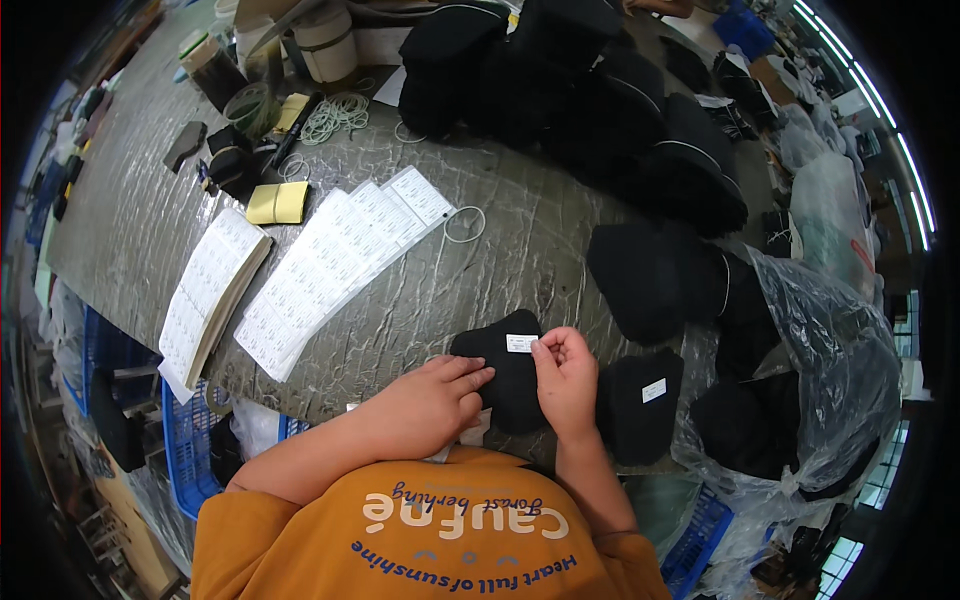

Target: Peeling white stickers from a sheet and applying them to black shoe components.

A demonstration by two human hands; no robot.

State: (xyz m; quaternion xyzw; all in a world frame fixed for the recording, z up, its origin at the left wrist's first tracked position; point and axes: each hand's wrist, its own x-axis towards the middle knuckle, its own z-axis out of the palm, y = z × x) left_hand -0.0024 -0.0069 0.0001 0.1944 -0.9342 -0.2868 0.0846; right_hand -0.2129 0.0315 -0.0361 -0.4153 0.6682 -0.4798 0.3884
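Note:
A black fabric piece with a rounded outline lies at the table edge in front of me. My left hand rests on its left side, fingers stretched out over the cloth. At the top right of the piece, my right hand pinches the edge of a small white printed label between thumb and finger. To the right lies a second black piece, bearing a white label of the same sort.
Long strips of label sheets and a thick label pad lie to the left. Tied black fabric bundles crowd the far right. A clear plastic bag holds more black pieces. A string heap and yellow pad sit farther back.

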